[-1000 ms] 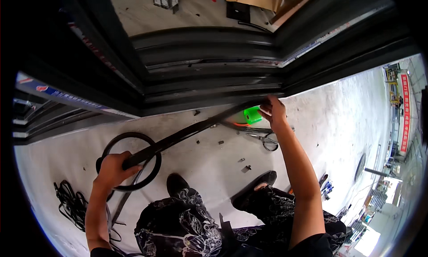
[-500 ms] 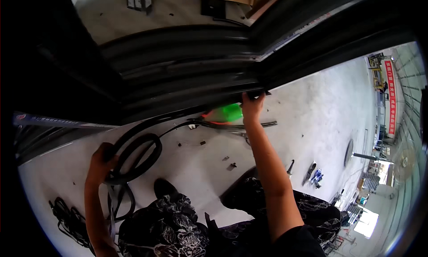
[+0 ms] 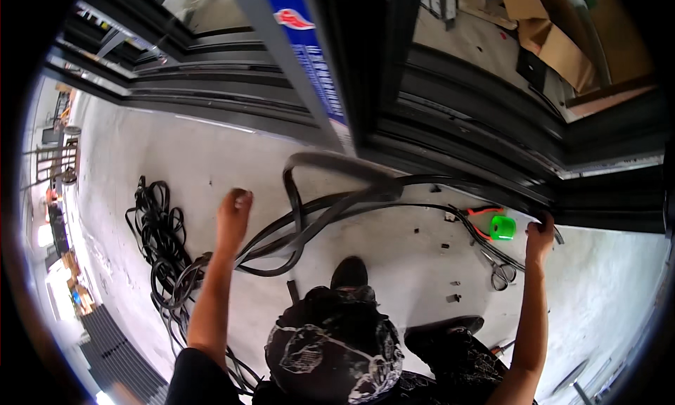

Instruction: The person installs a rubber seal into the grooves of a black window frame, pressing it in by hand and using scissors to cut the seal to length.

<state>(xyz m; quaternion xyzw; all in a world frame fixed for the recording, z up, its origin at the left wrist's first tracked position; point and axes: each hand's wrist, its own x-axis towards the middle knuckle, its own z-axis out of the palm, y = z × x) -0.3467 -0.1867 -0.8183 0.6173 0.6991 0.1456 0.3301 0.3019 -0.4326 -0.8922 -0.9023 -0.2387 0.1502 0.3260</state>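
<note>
A long black rubber strip (image 3: 330, 208) loops over the concrete floor in front of a dark metal door frame (image 3: 457, 145). My right hand (image 3: 540, 238) is stretched out to the right and closed on the strip's far end, right at the frame's bottom rail. My left hand (image 3: 233, 214) is raised at the left with its fingers curled, just beside the strip's loop. Whether it grips the strip is hidden. The strip's slack runs behind my left forearm.
A tangled pile of black strip (image 3: 158, 243) lies on the floor at the left. Near my right hand are a green roller (image 3: 503, 227), an orange-handled tool (image 3: 484, 212) and scissors (image 3: 500, 273). Cardboard (image 3: 555, 39) lies beyond the frame. My shoes (image 3: 350, 271) and patterned knees are below.
The view has swung left and the frame now runs toward the upper left. My left hand has risen off the strip coil, and my right hand stays at the rail with the strip.
</note>
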